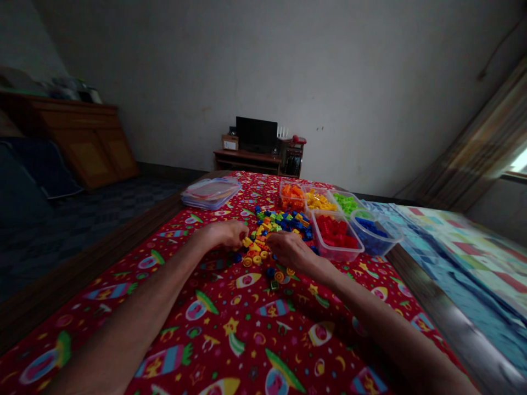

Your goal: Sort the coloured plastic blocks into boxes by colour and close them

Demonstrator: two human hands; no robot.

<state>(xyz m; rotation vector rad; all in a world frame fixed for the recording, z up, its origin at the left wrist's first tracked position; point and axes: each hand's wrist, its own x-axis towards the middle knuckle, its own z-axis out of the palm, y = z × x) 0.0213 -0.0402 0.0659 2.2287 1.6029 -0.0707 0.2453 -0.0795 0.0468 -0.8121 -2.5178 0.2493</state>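
A loose pile of toy building bricks [275, 220] in blue, yellow, green and orange lies on a red patterned tablecloth [247, 329]. At the pile's left edge, my left hand [231, 234] is closed, with a yellow brick [246, 242] at its fingertips. My right hand [290, 249] reaches over the pile's right front with its fingers curled down and pressed together; whatever they hold is hidden. Between the hands are orange and yellow bricks and round yellow wheel-like pieces [257, 259]. A few stray pieces, including a dark green one [274, 285], lie nearer to me.
Clear plastic boxes stand right of the pile, holding red bricks [335, 231], blue bricks [370, 226], orange bricks [292, 196], yellow bricks [319, 201] and green bricks [345, 203]. Stacked lids [211, 193] lie at the back left. A bed [473, 247] adjoins the table's right side.
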